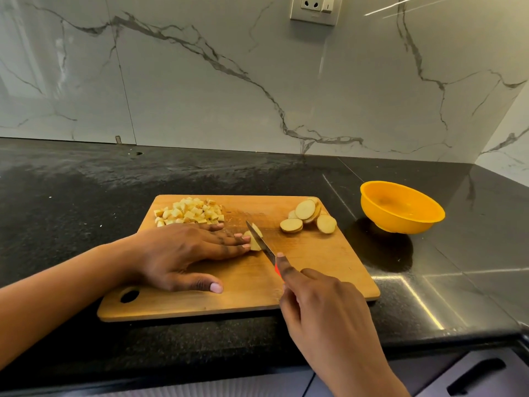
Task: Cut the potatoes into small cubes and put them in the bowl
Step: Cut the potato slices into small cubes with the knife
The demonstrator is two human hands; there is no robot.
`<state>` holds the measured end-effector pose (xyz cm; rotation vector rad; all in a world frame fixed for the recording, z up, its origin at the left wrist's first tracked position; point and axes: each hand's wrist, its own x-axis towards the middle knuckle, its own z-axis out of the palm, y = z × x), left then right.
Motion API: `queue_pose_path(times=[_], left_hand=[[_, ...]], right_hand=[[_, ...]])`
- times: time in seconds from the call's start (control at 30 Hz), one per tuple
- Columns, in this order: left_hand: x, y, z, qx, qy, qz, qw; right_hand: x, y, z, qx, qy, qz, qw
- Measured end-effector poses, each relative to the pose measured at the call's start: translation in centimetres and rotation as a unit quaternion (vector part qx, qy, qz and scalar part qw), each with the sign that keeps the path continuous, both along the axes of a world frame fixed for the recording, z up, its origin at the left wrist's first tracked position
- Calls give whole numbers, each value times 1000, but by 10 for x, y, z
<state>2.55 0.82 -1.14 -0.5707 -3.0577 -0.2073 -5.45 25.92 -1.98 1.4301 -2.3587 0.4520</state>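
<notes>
A wooden cutting board [315, 270] lies on the black counter. A heap of small potato cubes [190, 214] sits at its far left. Several round potato slices [310, 217] lie at its far right. My left hand [183, 253] lies flat on the board, its straight fingertips pressing a potato piece [256, 244] in the middle. My right hand [317, 299] grips a knife [262, 242] with a red handle, index finger along the blade's back. The blade is set into that piece. The yellow bowl [400, 207] stands to the right of the board, with nothing in it.
The black stone counter [86, 202] spreads to the left and behind the board. A marble wall [257, 81] with a socket [315, 8] rises at the back. A drawer handle [476, 375] shows below the counter's front edge at the right.
</notes>
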Motion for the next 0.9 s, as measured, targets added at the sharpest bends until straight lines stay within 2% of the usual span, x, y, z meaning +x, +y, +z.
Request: queue_pose_path(times=[0.1,0.13,0.23,0.33,0.4,0.47,0.63,0.7,0.77,0.83,0.9], left_hand=[[0,-1,0,-5,-14,7,1000],[0,-1,0,-8,-16,9,1000],[0,0,0,-13,-7,5,1000],[1,0,1,-17,-12,8,1000],[1,0,1,-12,-17,10,1000],[2,1,1,-7,-9,8,1000],[6,0,-1,-12,44,16,999],[7,0,-1,-14,68,18,997],[8,0,0,-24,70,22,997],[7,0,0,-24,55,27,998],[7,-1,-1,-24,48,27,998]], right_hand=[[2,-11,10,45,16,23,999],[-1,-16,12,33,23,41,998],[-6,-18,16,65,-7,54,996],[6,-1,14,66,-14,35,997],[14,12,8,79,-5,-15,997],[14,18,2,25,17,-5,1000],[11,17,4,13,21,-19,1000],[13,10,10,32,-20,-15,999],[9,2,10,-18,-10,-6,1000],[6,-1,9,-17,5,1,1000],[10,-2,14,21,-17,-36,999]])
